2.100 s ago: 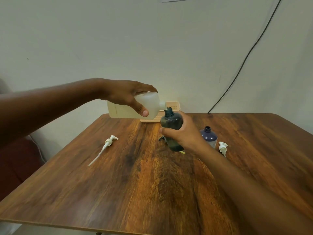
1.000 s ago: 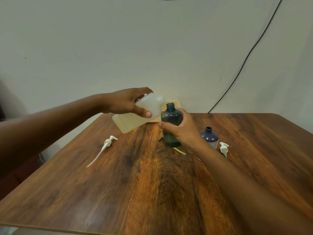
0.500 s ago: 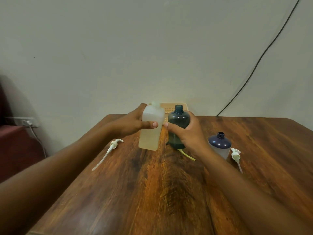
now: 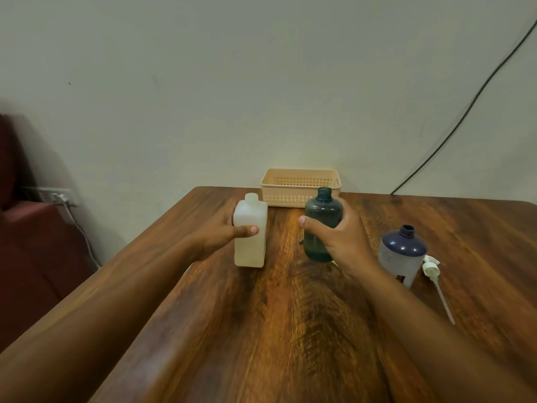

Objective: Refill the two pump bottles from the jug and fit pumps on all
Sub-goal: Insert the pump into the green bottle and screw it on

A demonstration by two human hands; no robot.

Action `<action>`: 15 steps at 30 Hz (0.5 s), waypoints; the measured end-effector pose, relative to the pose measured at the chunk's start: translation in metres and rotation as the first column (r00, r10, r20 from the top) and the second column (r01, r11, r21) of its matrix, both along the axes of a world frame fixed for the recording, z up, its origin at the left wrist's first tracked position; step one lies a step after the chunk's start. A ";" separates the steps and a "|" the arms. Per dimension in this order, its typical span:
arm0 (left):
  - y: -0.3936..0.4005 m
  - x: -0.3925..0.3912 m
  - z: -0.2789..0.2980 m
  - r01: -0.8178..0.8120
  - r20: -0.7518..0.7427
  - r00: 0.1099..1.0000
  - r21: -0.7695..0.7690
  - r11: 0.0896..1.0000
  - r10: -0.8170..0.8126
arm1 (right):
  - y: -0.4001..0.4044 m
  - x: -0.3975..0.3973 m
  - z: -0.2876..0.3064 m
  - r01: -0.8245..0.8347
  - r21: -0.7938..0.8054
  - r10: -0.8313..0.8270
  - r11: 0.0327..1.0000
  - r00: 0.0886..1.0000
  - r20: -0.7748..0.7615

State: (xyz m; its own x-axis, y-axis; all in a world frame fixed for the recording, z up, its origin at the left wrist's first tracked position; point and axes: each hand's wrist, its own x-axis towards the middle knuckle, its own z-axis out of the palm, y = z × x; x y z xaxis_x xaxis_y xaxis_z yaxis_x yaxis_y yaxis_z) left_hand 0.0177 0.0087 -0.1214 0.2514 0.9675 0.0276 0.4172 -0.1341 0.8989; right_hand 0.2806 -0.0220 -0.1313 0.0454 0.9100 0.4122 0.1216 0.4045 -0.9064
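Jug righted, set down mid-table, gripped by left hand. Teal bottle clasped by right hand. Pour judged done; navy bottle near right edge unfilled, pump beside it unfitted.

No readable text; navy bottle label print (dark mark) too blurred.

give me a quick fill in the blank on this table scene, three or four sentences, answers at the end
The left hand grips the white jug, which stands ____ on the table.
The right hand holds the ____ bottle.
The navy bottle has ____ pump fitted on its neck.
Behind the jug and the bottle stands a peach ____.

Missing words: upright; teal; no; basket
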 end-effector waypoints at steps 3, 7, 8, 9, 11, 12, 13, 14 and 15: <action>0.005 -0.005 -0.011 -0.014 0.045 0.999 -0.024 1.000 0.015 | 0.003 0.000 -0.004 0.002 -0.010 -0.002 1.000 1.000 0.007; 0.010 -0.008 -0.018 -0.030 0.087 0.996 -0.018 0.999 0.032 | 0.006 0.002 -0.007 -0.004 -0.022 0.004 1.000 1.000 0.001; 0.011 -0.010 -0.020 -0.028 0.100 0.995 -0.019 0.999 0.030 | 0.006 0.002 -0.007 -0.004 -0.021 0.004 1.000 1.000 0.000; 0.011 -0.011 -0.021 -0.026 0.115 0.993 -0.023 0.999 0.028 | 0.006 0.003 -0.007 -0.005 -0.016 0.005 1.000 1.000 0.001; 0.011 -0.012 -0.022 -0.025 0.134 0.991 -0.030 0.999 0.029 | 0.007 0.005 -0.008 -0.001 -0.009 0.001 1.000 1.000 0.000; 0.011 -0.012 -0.023 -0.027 0.132 0.991 -0.030 0.999 0.031 | 0.006 0.006 -0.008 0.003 -0.009 -0.003 1.000 1.000 0.000; 0.011 -0.012 -0.023 -0.032 0.125 0.992 -0.026 0.999 0.035 | 0.005 0.008 -0.007 0.006 -0.008 -0.005 1.000 1.000 0.004; 0.011 -0.011 -0.022 -0.040 0.119 0.992 -0.022 0.999 0.042 | 0.004 0.010 -0.007 0.007 -0.008 -0.006 1.000 1.000 0.009; 0.011 -0.010 -0.020 -0.049 0.116 0.992 -0.017 0.999 0.051 | 0.003 0.012 -0.006 0.005 -0.008 -0.005 1.000 1.000 0.012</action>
State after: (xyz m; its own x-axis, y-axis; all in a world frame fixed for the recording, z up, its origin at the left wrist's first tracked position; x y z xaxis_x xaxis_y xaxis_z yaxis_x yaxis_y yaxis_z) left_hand 0.0072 0.0200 -0.1411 0.1989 0.9792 0.0401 0.3156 -0.1027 0.9433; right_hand 0.2924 -0.0194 -0.1372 0.0453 0.9128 0.4058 0.1349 0.3969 -0.9079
